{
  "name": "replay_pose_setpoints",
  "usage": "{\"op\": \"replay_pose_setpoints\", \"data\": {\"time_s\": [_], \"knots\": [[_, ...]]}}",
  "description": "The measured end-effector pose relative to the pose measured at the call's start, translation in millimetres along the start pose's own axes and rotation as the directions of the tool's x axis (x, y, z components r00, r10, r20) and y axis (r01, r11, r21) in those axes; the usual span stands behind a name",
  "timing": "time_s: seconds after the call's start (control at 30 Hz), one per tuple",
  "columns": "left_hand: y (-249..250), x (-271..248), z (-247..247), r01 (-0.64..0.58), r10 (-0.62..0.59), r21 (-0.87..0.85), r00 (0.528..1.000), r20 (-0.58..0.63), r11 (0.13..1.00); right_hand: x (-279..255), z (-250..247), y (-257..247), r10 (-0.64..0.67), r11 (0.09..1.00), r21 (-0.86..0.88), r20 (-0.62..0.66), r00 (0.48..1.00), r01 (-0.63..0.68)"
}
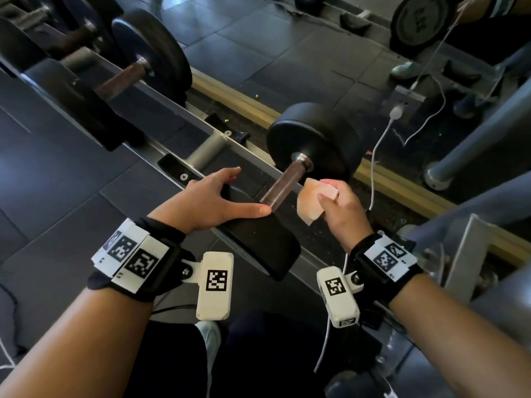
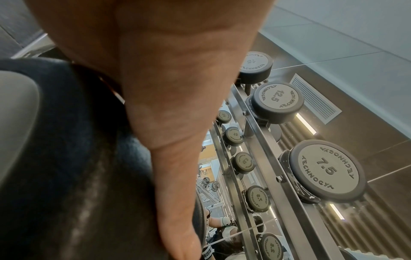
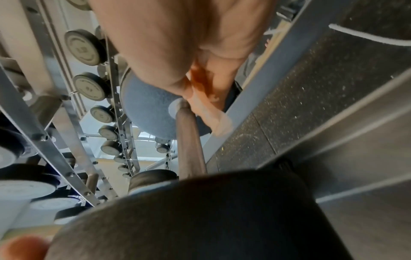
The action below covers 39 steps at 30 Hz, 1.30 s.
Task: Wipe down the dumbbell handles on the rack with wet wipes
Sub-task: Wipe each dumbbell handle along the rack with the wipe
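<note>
The dumbbell lies across the rails of the rack, its brown knurled handle running between the near head and the far head. The left hand rests flat on the near head, with the fingers straight and spread wide, the thumb pointing toward the handle. The right hand pinches a folded wet wipe between the thumb and the curled fingers. The wipe is just beside the right side of the handle; I cannot tell if it touches. Another dumbbell sits further left on the rack. A white cable hangs on the right.
</note>
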<state>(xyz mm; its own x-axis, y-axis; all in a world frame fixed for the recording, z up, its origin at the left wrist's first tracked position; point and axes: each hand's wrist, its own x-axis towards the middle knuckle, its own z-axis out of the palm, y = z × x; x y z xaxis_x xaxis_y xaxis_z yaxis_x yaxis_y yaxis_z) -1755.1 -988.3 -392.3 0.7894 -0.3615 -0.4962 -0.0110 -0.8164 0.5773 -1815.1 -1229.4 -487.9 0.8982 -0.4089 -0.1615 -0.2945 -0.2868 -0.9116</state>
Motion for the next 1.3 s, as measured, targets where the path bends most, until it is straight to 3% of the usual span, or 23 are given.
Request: {"op": "replay_pose_setpoints", "data": {"time_s": [0.13, 0.3, 0.57, 0.8, 0.93, 1.07, 1.13, 1.17, 1.23, 1.3], "knots": [[0, -2, 1, 0.004, -0.003, 0.009, 1.000, -0.008, 1.000, 3, 12, -5, 0.082, 0.986, 0.145, -0.026, 0.996, -0.078], [-8, -5, 3, -0.005, 0.005, -0.008, 0.999, -0.044, 1.000, 6, 16, -3, 0.025, 0.999, 0.036, -0.071, 0.997, -0.023], [-25, -8, -4, -0.001, -0.001, -0.043, 0.999, -0.051, 0.999, 2, 26, 10, 0.007, 0.978, 0.207, -0.202, 0.979, 0.035], [-22, -7, -6, -0.010, 0.009, -0.021, 1.000, -0.030, 1.000, 3, 28, 0, -0.118, 0.964, 0.243, 0.045, 0.992, 0.104], [-19, -7, -6, -0.001, 0.000, -0.017, 1.000, -0.019, 1.000, -9, 31, -3, -0.106, 0.958, 0.280, 0.118, 0.987, 0.069], [-16, -7, -7, 0.008, -0.008, -0.017, 1.000, -0.027, 1.000, -30, 34, 6, -0.107, 0.981, 0.189, 0.359, 0.927, 0.040], [-16, -8, -7, 0.013, -0.013, -0.018, 1.000, -0.027, 1.000, -28, 26, 6, -0.121, 0.975, 0.220, 0.409, 0.904, 0.031], [-15, -8, -6, 0.013, -0.013, -0.022, 1.000, -0.025, 1.000, -24, 21, 7, -0.125, 0.966, 0.255, 0.362, 0.924, 0.030], [-15, -9, -6, 0.013, -0.013, -0.033, 1.000, -0.024, 0.999, -10, 14, 8, -0.091, 0.955, 0.294, 0.144, 0.985, 0.045], [-16, -9, -5, 0.016, -0.017, -0.042, 0.999, -0.027, 0.999, 0, 14, 7, -0.066, 0.945, 0.323, 0.029, 0.997, 0.053]]}}
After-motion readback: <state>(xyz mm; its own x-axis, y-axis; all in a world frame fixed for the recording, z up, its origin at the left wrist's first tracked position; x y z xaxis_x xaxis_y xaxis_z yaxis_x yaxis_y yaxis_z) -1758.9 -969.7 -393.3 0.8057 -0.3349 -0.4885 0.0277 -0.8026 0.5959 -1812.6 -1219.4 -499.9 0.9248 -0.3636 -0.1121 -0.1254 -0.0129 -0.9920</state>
